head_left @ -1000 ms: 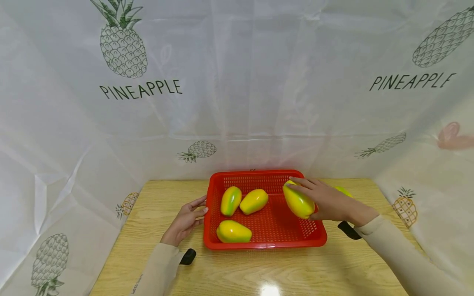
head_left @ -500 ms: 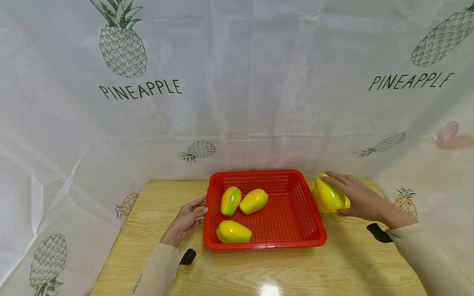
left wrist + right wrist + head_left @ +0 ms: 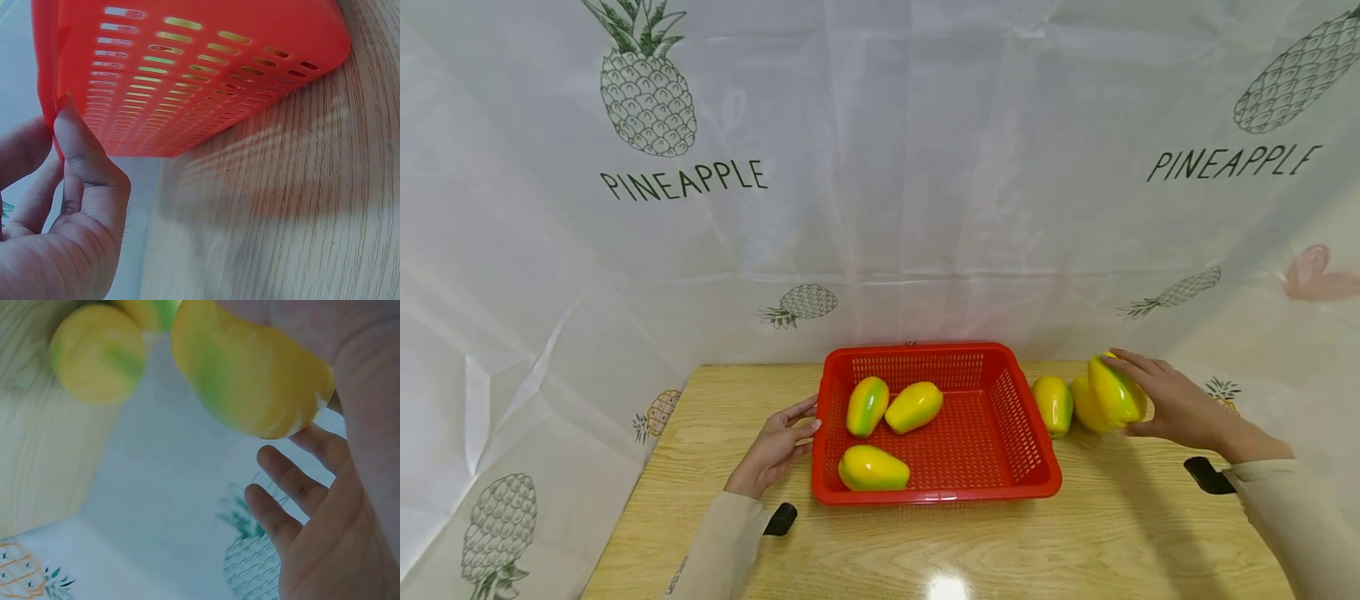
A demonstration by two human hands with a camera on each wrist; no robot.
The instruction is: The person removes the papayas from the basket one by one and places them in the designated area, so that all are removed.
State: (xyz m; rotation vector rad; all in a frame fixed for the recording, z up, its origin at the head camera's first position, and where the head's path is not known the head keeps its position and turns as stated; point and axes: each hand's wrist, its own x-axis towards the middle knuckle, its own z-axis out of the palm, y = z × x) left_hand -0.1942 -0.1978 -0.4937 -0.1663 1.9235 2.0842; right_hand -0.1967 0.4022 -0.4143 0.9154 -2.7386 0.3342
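Observation:
My right hand point(image 3: 1183, 412) grips a yellow-green papaya point(image 3: 1116, 392) between thumb and fingers, to the right of the red plastic basket point(image 3: 936, 497). In the right wrist view this papaya point(image 3: 256, 369) fills the top, and some fingers extend below it. Behind it in the head view, a second papaya point(image 3: 1084, 406) is partly hidden. Another papaya point(image 3: 1052, 406) lies against the basket's right side. My left hand point(image 3: 772, 450) pinches the basket's left rim, thumb on the outer side in the left wrist view point(image 3: 87, 187). Inside the basket, three papayas point(image 3: 870, 469) rest toward the left.
The basket stands on a light wooden table point(image 3: 880, 550). A white sheet point(image 3: 917, 183) printed with pineapples rises behind the table and along both sides. A black wrist strap piece point(image 3: 1210, 475) sticks out beside each sleeve.
My right hand has carried the papaya out of the basket, over its right rim and farther right. The papayas beside the basket have come into view. My left hand has stayed put.

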